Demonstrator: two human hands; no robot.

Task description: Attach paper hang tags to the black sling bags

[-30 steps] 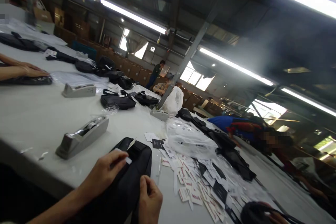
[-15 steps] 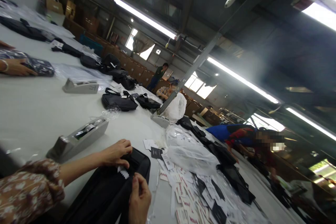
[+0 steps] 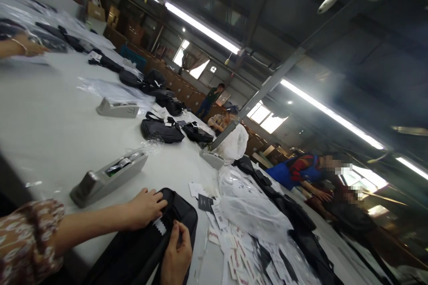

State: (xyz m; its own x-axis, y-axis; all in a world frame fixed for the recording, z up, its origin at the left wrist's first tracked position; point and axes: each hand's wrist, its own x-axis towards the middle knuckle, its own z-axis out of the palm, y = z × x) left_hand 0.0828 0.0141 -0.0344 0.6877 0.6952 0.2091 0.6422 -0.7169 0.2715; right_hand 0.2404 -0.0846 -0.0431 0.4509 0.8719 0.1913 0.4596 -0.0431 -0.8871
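A black bag [image 3: 133, 249] lies at the table's near edge, its upper end pointing away from me. My left hand [image 3: 147, 208] has its fingers curled over the bag's upper left part, beside a small white zigzag-edged strip [image 3: 159, 226]. On the bag's right edge, my right hand [image 3: 177, 251] pinches the black fabric between thumb and fingers. The strip lies between both hands, partly against the dark opening. My left fingertips are partly hidden in the bag.
Left of the bag stands a grey tape dispenser [image 3: 110, 176], with another dispenser [image 3: 117, 109] farther back. Paper tags [image 3: 240, 249] and clear plastic bags [image 3: 250, 200] lie to the right. A co-worker's hand [image 3: 28, 45] is at far left; another person [image 3: 297, 171] leans over at right.
The view has swung a little to the left. My left hand has shifted slightly back from the white strip, showing more of it. The co-worker's hands at far left have moved away with the patterned item.
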